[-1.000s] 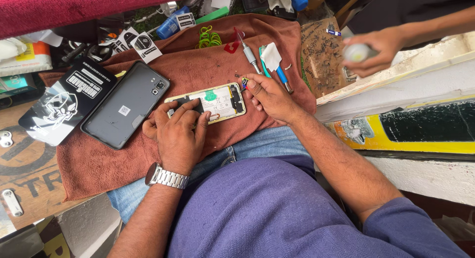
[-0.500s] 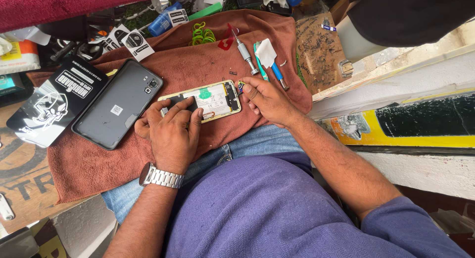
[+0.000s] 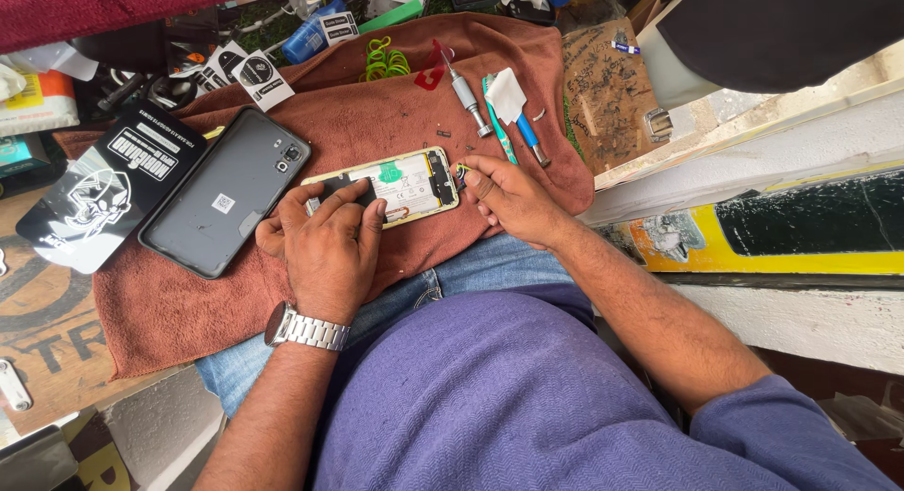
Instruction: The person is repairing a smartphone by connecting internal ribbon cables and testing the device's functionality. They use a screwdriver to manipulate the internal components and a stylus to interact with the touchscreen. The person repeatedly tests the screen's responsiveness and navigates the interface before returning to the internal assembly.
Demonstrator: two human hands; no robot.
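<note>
Altogether two hands (image 3: 330, 246), two phones (image 3: 400, 185).

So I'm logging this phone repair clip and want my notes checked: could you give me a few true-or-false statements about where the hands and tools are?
1. The left hand presses down on the opened phone. True.
2. The right hand holds the silver screwdriver. False: the screwdriver lies on the brown cloth, apart from the hand, whose fingertips are at the phone's end.
3. The grey back cover lies on the cloth beside the opened phone. True.
4. The green coiled cord lies on top of the opened phone. False: it lies further up the cloth, clear of the phone.
5. A metal watch is on the left wrist. True.
</note>
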